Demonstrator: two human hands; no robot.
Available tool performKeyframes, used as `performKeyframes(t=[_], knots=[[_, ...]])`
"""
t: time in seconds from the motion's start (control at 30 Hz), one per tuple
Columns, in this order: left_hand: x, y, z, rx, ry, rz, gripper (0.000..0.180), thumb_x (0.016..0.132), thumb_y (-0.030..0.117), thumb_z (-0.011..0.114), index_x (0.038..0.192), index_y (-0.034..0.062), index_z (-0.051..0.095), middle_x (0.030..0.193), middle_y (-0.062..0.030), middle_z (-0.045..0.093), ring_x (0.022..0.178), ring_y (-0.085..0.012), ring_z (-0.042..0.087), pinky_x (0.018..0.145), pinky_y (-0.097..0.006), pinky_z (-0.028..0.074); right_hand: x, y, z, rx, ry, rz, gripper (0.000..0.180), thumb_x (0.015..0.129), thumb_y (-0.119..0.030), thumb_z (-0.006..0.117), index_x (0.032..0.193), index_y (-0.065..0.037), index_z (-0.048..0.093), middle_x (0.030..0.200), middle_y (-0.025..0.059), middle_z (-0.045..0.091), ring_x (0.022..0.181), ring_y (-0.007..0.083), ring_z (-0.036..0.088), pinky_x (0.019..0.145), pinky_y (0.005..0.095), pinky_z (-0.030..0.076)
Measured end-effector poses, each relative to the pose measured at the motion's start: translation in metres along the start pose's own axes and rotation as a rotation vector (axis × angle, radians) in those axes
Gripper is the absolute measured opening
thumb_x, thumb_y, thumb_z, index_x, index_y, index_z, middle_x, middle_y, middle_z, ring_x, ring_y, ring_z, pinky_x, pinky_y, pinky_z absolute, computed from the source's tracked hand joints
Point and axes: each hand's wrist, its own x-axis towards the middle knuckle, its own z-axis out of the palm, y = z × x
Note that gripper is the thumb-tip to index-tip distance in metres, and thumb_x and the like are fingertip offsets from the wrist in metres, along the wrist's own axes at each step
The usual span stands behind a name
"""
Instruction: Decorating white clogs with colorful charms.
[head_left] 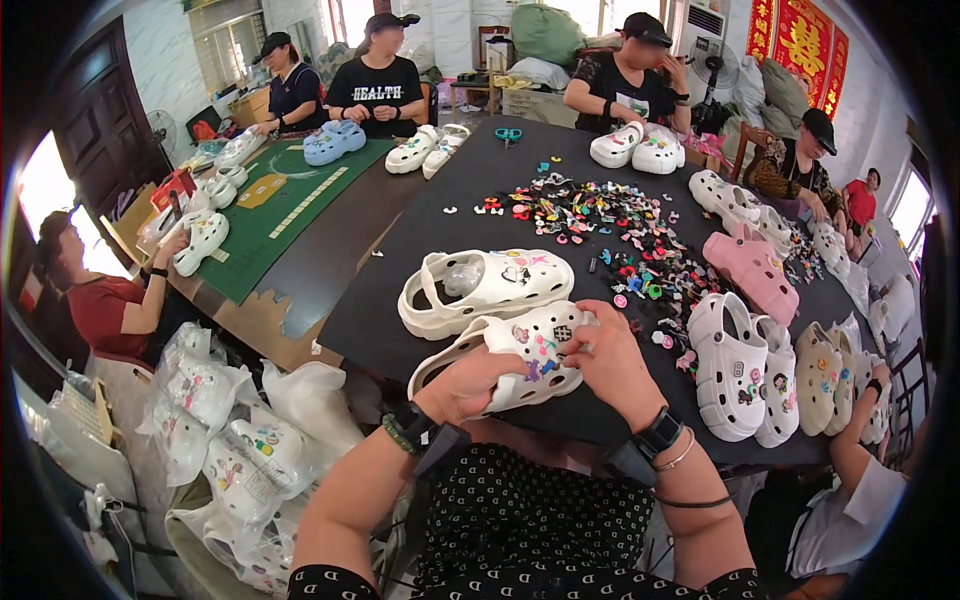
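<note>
Near the front edge of the black table, a white clog (540,378) with colourful charms on its upper lies tilted between my hands. My left hand (470,382) grips its side, thumb over the upper. At the toe, my right hand (612,365) is closed, fingertips pressed together beside a dark checkered charm (562,333); whatever is between them is hidden. Just behind stands a second white clog (530,275) with charms on its toe and clear plastic stuffed inside.
Loose charms (570,210) spread across the black table (400,270). White clogs (727,370), a pink clog (750,275) and beige clogs (820,380) stand to the right. Bagged clogs (250,450) are piled at lower left. A green mat (300,200) covers the left table. Several people work around the tables.
</note>
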Motion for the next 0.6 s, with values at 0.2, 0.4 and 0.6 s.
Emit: performKeyframes(t=[0.2,0.4,0.6], knots=[[0.003,-0.002,-0.004,-0.018,0.030,-0.035,0.061,0.078,-0.009,0.052,0.137,-0.0014,0.043,0.128,-0.0132,0.057,0.114,-0.0261,0.060,0.096,-0.039,0.052,0.002,0.008,0.005,0.042,-0.033,-0.002,0.013,0.066,-0.004,0.079,0.076,-0.005,0.070,0.128,0.0176,0.053,0.112,0.0360,0.052,0.094,0.0411,0.046],[-0.004,0.003,0.005,0.032,0.098,-0.069,0.061,0.078,-0.008,0.052,0.138,-0.0022,0.042,0.128,-0.0133,0.057,0.114,-0.0266,0.060,0.097,-0.038,0.050,0.015,0.006,-0.006,0.023,-0.142,0.012,0.022,0.062,-0.003,0.081,0.079,-0.003,0.068,0.121,0.0169,0.054,0.112,0.0362,0.051,0.094,0.0409,0.045],[-0.004,-0.007,0.002,0.008,0.060,-0.008,0.060,0.079,-0.008,0.051,0.138,-0.0008,0.042,0.128,-0.0134,0.056,0.114,-0.0266,0.059,0.095,-0.039,0.051,0.022,0.001,-0.003,0.017,-0.069,0.130,0.072,0.057,-0.002,0.084,0.120,-0.009,0.050,0.114,0.0165,0.055,0.112,0.0398,0.049,0.095,0.0435,0.043]])
